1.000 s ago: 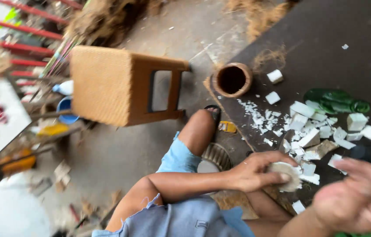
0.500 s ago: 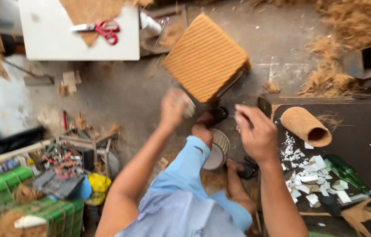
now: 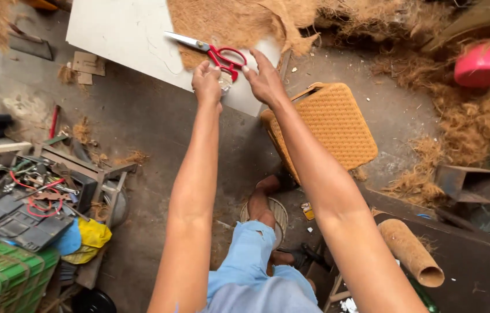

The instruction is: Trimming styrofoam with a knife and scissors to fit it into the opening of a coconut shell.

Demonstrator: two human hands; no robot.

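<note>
So I had both arms stretched out to 12 o'clock, left hand (image 3: 207, 81) pinching the small pale piece (image 3: 225, 81) over the white tabletop (image 3: 119, 36), right hand (image 3: 263, 81) fingers spread at the red scissors (image 3: 217, 53), probably needing a proper grip next.

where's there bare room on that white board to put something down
The white board is bare on its left part, left of the red-handled scissors. It is crowded under the coir sheet and where both hands reach.
</note>
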